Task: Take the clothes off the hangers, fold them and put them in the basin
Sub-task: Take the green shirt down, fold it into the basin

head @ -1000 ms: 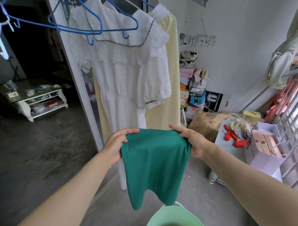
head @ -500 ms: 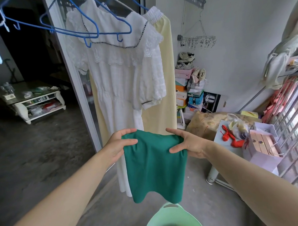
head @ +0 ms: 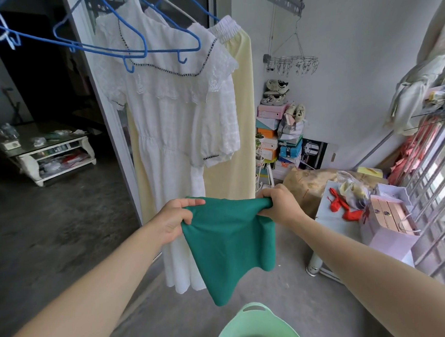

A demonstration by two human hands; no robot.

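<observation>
A folded green garment hangs in the air in front of me. My left hand pinches its upper left corner, and my right hand grips the bunched upper right corner. Directly below, at the bottom edge of the head view, is the rim of a pale green basin. Behind the green garment a white lace dress hangs on a hanger, with a pale yellow garment behind it. Empty blue hangers hang at the upper left.
A low white coffee table stands in the dark room at left. Stacked shoe boxes and shoes line the back wall. At the right stand a small table with a pink gift bag, a drying rack and a window grille.
My right hand has gone from flat fingers on the cloth to a fist gripping the bunched corner. The green garment now hangs skewed, its lower edge slanting down to the left.
</observation>
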